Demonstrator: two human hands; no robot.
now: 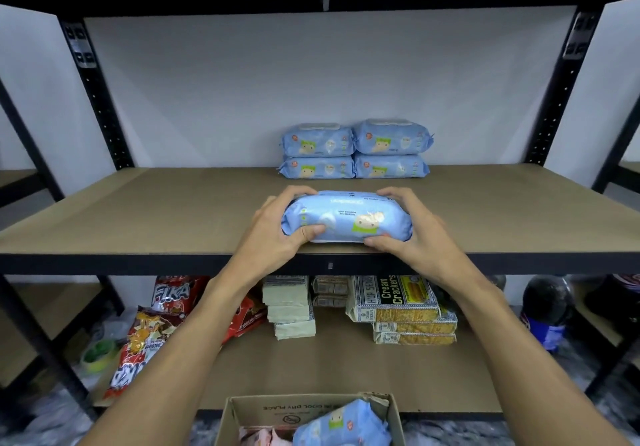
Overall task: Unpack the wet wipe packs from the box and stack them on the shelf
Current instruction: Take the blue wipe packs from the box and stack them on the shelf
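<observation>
A light blue wet wipe pack (349, 217) lies near the front edge of the brown shelf board (138, 213). My left hand (277, 227) grips its left end and my right hand (412, 227) grips its right end, thumbs on the near side. At the back of the shelf stand two stacks of two wipe packs each, the left stack (317, 151) touching the right stack (391, 148). Below, an open cardboard box (242, 414) holds another blue wipe pack (341, 425) and something pink.
Black uprights (93, 89) frame the shelf on both sides. The lower shelf carries snack bags (152, 328), stacked pale packets (291, 310), cream cracker packs (398, 303) and a dark bottle (547, 310). A green tape roll (98, 355) lies low on the left.
</observation>
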